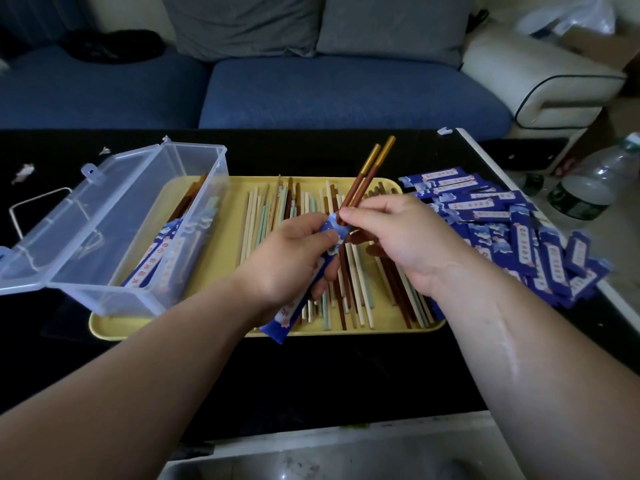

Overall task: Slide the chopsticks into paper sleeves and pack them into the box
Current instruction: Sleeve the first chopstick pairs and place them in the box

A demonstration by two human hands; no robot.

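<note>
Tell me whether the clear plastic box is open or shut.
Open. The lid of the box is swung back to its left side, and a few sleeved chopsticks lie inside.

1. Brown chopstick pair (367, 178): gold tops, tilted up and away, lower ends at the sleeve mouth; pinched by right hand (398, 237).
2. Blue paper sleeve (304, 271): white label, slanted, gripped in left hand (291, 258).
3. Loose chopsticks (346, 289): cream, teal and brown, lying on yellow tray (223, 254).
4. Sleeve pile (512, 230): on tabletop (311, 375), just right of tray.
5. Clear plastic box (194, 161): lid open, on tray's left end, sleeved chopsticks (162, 251) inside.
</note>
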